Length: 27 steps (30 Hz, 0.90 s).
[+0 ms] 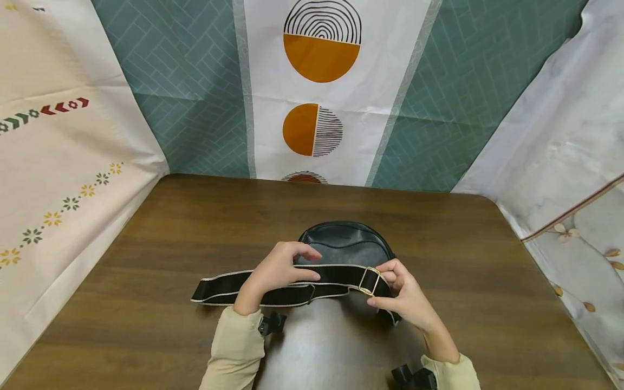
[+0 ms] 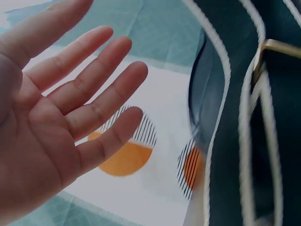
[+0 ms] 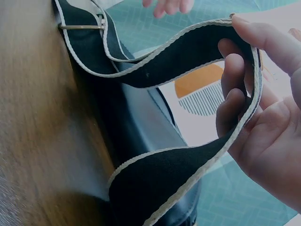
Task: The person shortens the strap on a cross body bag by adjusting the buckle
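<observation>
A black shoulder bag (image 1: 348,250) with a rounded top lies at the middle of the table. Its wide black strap (image 1: 336,274), edged in cream, runs doubled in front of it and reaches out to the left. My right hand (image 1: 409,298) pinches the strap beside a gold rectangular buckle (image 1: 363,279); the right wrist view shows the strap looping around the fingers. Over the strap's middle hovers my left hand (image 1: 278,270). In the left wrist view its fingers (image 2: 101,106) are spread and hold nothing. A second metal slider (image 3: 82,27) sits on the lower strap run.
The brown wooden table (image 1: 146,281) extends to both sides of the bag. Behind it hangs a teal and white cloth (image 1: 195,97) with orange half circles. Patterned white cloths stand at the left (image 1: 63,162) and right (image 1: 551,179).
</observation>
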Tool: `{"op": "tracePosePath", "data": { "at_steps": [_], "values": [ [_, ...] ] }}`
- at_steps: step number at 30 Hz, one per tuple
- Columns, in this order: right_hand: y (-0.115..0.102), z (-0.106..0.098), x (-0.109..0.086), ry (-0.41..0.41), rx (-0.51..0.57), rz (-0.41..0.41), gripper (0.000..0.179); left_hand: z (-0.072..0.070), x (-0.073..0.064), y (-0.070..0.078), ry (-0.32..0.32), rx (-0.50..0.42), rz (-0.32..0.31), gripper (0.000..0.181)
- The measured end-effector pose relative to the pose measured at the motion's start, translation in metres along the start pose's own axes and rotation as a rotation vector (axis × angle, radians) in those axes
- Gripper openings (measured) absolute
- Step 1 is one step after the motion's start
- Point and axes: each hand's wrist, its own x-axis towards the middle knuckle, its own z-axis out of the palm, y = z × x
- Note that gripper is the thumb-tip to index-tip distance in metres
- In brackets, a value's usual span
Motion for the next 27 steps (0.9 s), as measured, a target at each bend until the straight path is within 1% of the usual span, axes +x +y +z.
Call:
{"op": "tracePosePath", "data": {
  "at_steps": [5, 9, 13, 17, 21, 24, 27],
  "values": [
    [0.001, 0.003, 0.003, -0.02, 0.034, -0.001, 0.046, 0.016, 0.01, 0.003, -0.047, 0.007, 0.054, 0.042],
    [0.001, 0.005, 0.003, -0.03, 0.031, 0.004, 0.045, 0.029, 0.017, 0.009, -0.053, 0.03, 0.115, 0.049],
    [0.002, 0.007, 0.003, -0.036, 0.048, 0.032, 0.045, 0.04, 0.022, 0.015, -0.065, 0.026, 0.163, 0.05],
    [0.003, 0.008, 0.003, -0.045, 0.085, 0.076, 0.049, 0.046, 0.025, 0.019, -0.08, 0.019, 0.178, 0.048],
    [0.003, 0.009, 0.003, -0.061, 0.117, 0.115, 0.05, 0.048, 0.025, 0.02, -0.098, 0.017, 0.19, 0.053],
    [0.003, 0.01, 0.004, -0.09, 0.134, 0.105, 0.05, 0.049, 0.026, 0.019, -0.097, 0.028, 0.214, 0.059],
    [0.004, 0.009, 0.004, -0.118, 0.162, 0.083, 0.05, 0.051, 0.025, 0.019, -0.099, 0.068, 0.23, 0.058]
  ]
}}
